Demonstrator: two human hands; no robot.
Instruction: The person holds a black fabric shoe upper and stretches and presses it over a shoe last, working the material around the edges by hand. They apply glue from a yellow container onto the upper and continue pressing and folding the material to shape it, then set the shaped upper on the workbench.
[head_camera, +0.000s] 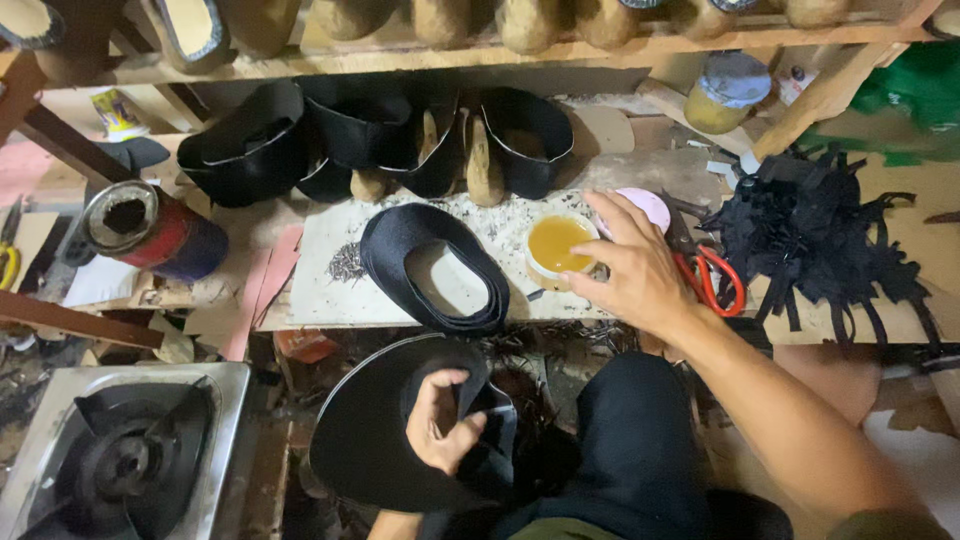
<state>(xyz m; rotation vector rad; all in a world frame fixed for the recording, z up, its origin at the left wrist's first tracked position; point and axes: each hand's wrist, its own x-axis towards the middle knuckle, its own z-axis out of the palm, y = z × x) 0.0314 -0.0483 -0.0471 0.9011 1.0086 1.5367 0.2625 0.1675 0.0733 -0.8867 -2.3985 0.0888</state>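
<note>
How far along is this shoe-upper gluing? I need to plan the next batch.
Done, apparently: black uppers on lasts stand at the back. In hand: the left hand holds a black upper piece, while the right hand reaches the glue cup. Left: a stack of flat uppers waits.

A red cylindrical tin is laid sideways at left; orange-handled scissors are placed beside black fabric scraps.

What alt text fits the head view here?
A person's right hand reaches to a small tub of amber glue on a cluttered workbench, while the left hand grips a black shoe upper on the lap.
</note>
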